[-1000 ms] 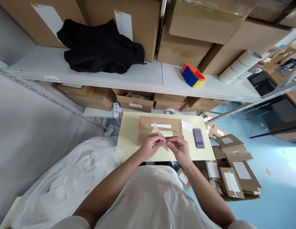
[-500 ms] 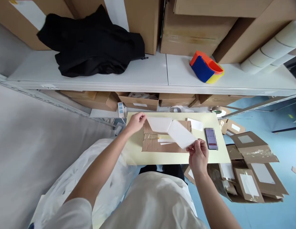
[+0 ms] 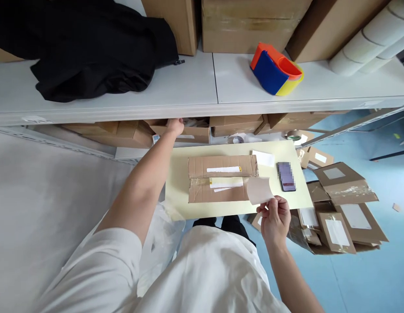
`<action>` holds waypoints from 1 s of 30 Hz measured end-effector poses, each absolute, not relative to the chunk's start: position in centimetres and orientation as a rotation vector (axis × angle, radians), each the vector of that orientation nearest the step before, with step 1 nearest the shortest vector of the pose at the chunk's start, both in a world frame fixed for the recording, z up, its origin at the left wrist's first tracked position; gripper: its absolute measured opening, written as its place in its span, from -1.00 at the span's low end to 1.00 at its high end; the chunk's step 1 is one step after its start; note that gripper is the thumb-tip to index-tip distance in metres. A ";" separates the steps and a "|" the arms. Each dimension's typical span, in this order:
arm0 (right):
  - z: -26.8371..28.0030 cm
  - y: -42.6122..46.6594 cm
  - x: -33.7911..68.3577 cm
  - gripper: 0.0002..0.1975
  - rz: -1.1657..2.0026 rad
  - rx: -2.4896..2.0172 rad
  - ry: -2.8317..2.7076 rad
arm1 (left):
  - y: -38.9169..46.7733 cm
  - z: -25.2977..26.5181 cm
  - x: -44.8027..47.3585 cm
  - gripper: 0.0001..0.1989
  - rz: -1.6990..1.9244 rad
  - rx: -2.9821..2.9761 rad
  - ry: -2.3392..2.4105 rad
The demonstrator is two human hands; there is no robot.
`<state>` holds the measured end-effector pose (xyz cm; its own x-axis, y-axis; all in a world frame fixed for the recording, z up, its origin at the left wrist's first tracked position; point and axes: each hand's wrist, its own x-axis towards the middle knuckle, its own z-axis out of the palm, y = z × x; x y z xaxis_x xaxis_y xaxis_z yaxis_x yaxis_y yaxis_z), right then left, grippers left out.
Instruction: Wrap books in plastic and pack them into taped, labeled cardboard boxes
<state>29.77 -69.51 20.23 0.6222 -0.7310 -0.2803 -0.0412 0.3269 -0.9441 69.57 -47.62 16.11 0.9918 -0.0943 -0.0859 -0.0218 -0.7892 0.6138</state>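
Note:
Pinched between thumb and fingers of my right hand (image 3: 275, 217) is a white paper sheet (image 3: 259, 190), slightly curled, over the right end of a flat brown cardboard box (image 3: 197, 167). White strips with yellow marks (image 3: 224, 169) lie on that box. My left hand (image 3: 175, 126) reaches up to the open carton (image 3: 197, 135) on the lower shelf. Its fingertips are hidden at the shelf edge, and I cannot see anything in them. White material shows inside the carton.
On the pale yellow table (image 3: 179, 211) lie a phone (image 3: 286, 176) and a white paper stack (image 3: 263, 158). The shelf above (image 3: 189, 93) holds a black garment (image 3: 101, 52) and a coloured band (image 3: 276, 69). Flattened cartons (image 3: 345, 187) sit on the floor at right.
My left hand has let go of the white sheets and moved up to the open carton. The right hand keeps one sheet. The view has shifted slightly, and the box top now shows.

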 end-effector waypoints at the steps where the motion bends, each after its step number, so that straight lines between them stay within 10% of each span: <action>1: 20.2 -69.6 30.0 -0.71 -0.505 -1.169 0.791 | -47.3 16.2 69.2 -0.75 -0.181 2.483 -0.064; 14: 21.8 -70.9 33.6 -0.73 -0.273 -1.279 0.357 | -57.4 24.6 37.8 -0.72 -0.107 2.165 -0.683; 30: 20.0 -78.0 31.7 -0.67 -0.113 -1.667 0.223 | -55.6 22.5 33.2 -0.75 -0.295 1.792 0.078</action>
